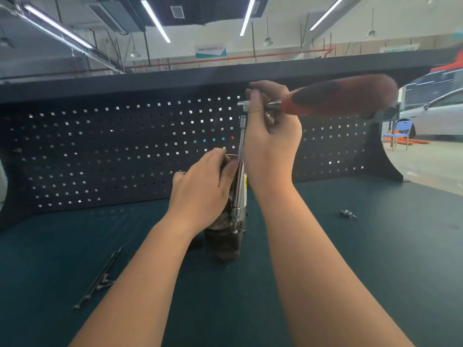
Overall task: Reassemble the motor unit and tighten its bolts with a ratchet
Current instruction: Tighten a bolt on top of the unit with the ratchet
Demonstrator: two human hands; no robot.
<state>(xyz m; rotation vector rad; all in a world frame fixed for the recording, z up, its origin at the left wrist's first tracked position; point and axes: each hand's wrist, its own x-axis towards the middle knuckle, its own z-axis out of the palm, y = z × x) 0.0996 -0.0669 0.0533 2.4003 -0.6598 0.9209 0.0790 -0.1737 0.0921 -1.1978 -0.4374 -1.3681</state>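
Red-handled ratchet (335,98) sat pinched in your right hand (271,136), its extension running down below your fingers to a bolt; your left hand (203,191) gripped the upright motor unit (225,244).

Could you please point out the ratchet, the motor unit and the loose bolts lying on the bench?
ratchet (335,97): head view, on its red handle.
motor unit (223,242): head view, on its dark lower housing.
loose bolts (100,279): head view, on their long shafts, bench left.

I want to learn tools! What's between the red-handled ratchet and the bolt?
A long extension bar with a socket, seen in the head view.
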